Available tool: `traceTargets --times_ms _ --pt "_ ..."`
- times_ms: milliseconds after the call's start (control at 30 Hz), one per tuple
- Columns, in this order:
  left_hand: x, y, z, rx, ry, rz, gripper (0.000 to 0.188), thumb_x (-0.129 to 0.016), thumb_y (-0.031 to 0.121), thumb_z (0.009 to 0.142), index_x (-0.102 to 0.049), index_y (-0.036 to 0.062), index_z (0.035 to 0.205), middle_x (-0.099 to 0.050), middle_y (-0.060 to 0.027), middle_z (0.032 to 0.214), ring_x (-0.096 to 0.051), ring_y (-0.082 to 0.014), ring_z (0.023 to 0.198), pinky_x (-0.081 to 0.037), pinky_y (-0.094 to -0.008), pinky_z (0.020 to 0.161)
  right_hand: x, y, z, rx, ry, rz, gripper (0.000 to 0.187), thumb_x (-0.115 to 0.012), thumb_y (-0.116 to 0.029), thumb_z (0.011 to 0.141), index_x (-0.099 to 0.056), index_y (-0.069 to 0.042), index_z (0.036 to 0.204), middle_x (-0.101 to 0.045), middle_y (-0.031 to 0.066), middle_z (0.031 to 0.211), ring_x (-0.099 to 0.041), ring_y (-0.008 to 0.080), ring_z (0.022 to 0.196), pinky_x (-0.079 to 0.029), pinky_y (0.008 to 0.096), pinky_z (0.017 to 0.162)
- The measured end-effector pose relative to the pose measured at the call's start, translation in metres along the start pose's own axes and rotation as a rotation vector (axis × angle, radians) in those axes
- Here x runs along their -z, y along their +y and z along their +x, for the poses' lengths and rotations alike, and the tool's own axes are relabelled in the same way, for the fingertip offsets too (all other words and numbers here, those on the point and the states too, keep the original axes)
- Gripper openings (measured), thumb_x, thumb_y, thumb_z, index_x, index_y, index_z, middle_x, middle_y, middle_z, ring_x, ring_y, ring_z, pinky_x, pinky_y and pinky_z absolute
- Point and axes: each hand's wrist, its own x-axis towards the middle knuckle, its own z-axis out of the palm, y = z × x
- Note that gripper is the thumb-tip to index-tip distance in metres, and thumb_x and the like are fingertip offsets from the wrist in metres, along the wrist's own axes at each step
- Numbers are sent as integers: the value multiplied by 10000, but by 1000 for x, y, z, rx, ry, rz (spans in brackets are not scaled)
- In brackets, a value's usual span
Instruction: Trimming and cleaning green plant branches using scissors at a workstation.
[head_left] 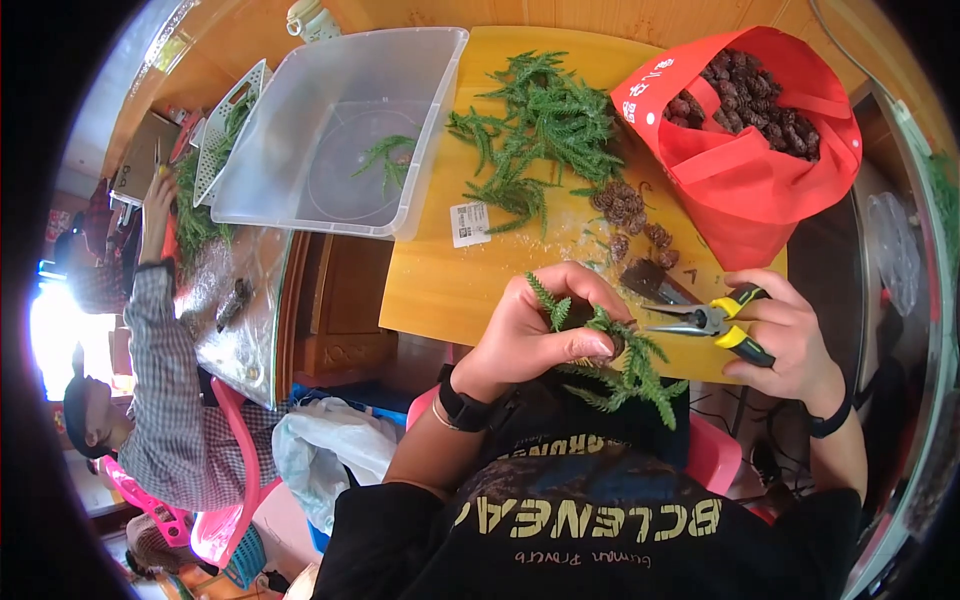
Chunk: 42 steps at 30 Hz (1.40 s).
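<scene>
Green sprig point(640, 380) w/ a brown cone point(617, 346) at its base is up off the tabletop, by the near edge, in front of the person's dark shirt point(590, 500). L hand point(525, 325) has it pinched betw. thumb & fingers, clamped on the cone end; needles fan out below & to the R. R hand point(795, 335) is wrapped round the black/yellow handles of the pliers point(706, 321), handles spread, jaws slightly parted, tips pointing L, v. close to the sprig; can't tell if touching.

Just beyond, on the yellow table point(425, 290): loose cones point(620, 207) + crumbs. Farther back, a big heap of green sprigs point(565, 115), w/ a white label point(469, 224) just beside its near L end. Back R: red bag point(745, 215), open, lots of dark cones point(745, 95) inside. L of the heap: clear plastic bin point(250, 150), tilted-looking, one sprig in it. Far L: co-worker in a checked shirt point(170, 340), one arm stretched toward more greenery point(198, 215) by a white perforated basket point(210, 150).
</scene>
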Motion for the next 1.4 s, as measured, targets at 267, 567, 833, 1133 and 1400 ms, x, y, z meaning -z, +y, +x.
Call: traceTargets --times_ms 267,567,833,1133,1400 --pt "-1 1 2 10 54 164 309 -748 137 729 -560 -10 925 -597 -106 903 -584 -171 814 -473 -299 713 -10 2 -1 -49 82 101 338 -719 -306 660 -580 1 681 -579 120 733 -581 371 864 -475 412 684" --pt "-6 12 7 64 10 253 255 -719 84 753 -581 -19 940 -603 -95 896 -558 -128 790 -446 -250 707 -13 2 -1 -63 57 19 278 -785 -156 570 -559 -13 648 -543 97 643 -599 319 786 -498 369 640" --pt "-3 25 12 -155 -50 691 229 -710 19 730 -596 -17 926 -623 -80 913 -592 -140 835 -478 -280 732 -8 -7 5 -92 103 111 272 -748 -182 616 -607 17 737 -593 119 728 -595 336 829 -478 405 759" --pt "61 154 24 -459 836 1491 317 -671 112 770 -566 4 1048 -605 -137 978 -583 -214 860 -460 -313 760 -7 21 -49 -845 97 115 210 -571 -156 794 -609 49 820 -573 155 736 -557 295 778 -422 365 690" --pt "37 98 40 -311 546 1429 323 -694 103 734 -590 31 1031 -604 -125 1010 -584 -260 908 -457 -366 799 -48 49 -78 -769 85 -277 238 -611 -182 797 -566 47 751 -557 214 758 -522 395 801 -425 432 697"
